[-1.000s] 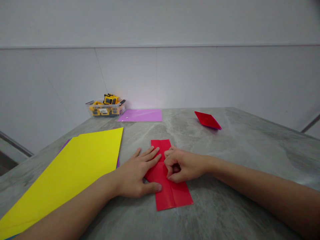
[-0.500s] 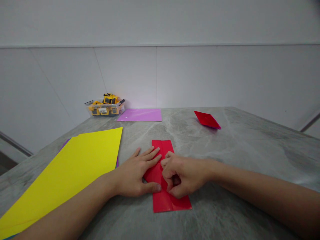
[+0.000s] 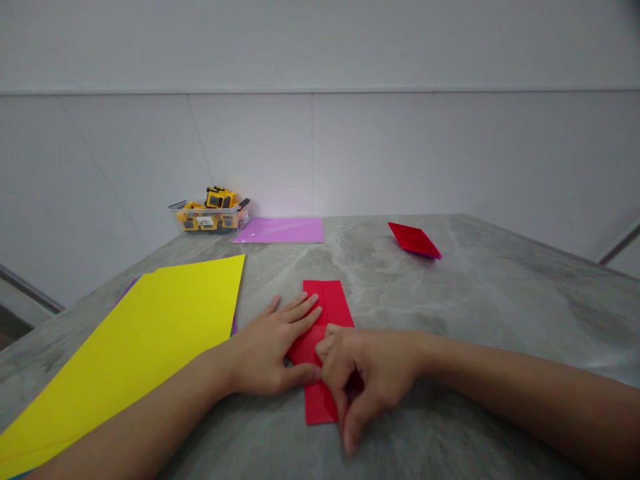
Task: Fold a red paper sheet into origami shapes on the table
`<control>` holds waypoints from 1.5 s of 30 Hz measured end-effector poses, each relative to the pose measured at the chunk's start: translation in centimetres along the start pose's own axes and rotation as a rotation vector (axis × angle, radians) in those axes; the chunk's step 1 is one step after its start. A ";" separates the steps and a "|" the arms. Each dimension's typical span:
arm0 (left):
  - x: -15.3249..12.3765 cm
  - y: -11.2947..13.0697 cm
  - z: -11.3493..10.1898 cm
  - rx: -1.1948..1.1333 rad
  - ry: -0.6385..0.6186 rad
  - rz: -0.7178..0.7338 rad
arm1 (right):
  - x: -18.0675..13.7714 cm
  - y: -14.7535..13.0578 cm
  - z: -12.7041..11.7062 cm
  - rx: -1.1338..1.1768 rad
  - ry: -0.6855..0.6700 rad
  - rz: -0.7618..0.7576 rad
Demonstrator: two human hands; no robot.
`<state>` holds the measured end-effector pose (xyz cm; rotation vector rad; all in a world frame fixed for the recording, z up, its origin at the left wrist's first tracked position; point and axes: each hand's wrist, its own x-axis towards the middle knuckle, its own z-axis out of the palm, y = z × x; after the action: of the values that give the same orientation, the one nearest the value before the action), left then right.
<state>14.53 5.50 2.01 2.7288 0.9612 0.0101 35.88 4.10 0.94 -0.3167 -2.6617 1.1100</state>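
Observation:
A narrow strip of folded red paper [image 3: 330,303] lies on the table, creased lengthwise and across. My left hand [image 3: 273,347] is flat over its left side, fingers spread and thumb on the paper. On the right side of the strip, my right hand [image 3: 373,373] is closed, with curled fingers against the paper. Its thumb and index finger come together near the lower right corner, which the hand hides. Red shows inside the curl of the fingers.
Yellow sheets [image 3: 175,320] lie to the left, with purple edges below them. Behind stand a clear box of yellow toy vehicles [image 3: 213,215] and a flat lilac pack [image 3: 283,231]. A folded red paper piece [image 3: 415,240] rests at the back right of the grey table [image 3: 490,287].
My right hand has moved down along the strip, and its thumb now reaches past the bottom edge. The lower right corner is no longer visible. My left hand has stayed in place.

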 end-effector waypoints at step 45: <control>-0.2 0.6 0.7 -0.016 0.138 -0.206 | -0.9 2.6 -2.8 1.292 0.828 0.088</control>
<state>14.83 4.76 1.49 2.6293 1.2712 0.1693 37.87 7.45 0.84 -0.4551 -0.9374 1.8810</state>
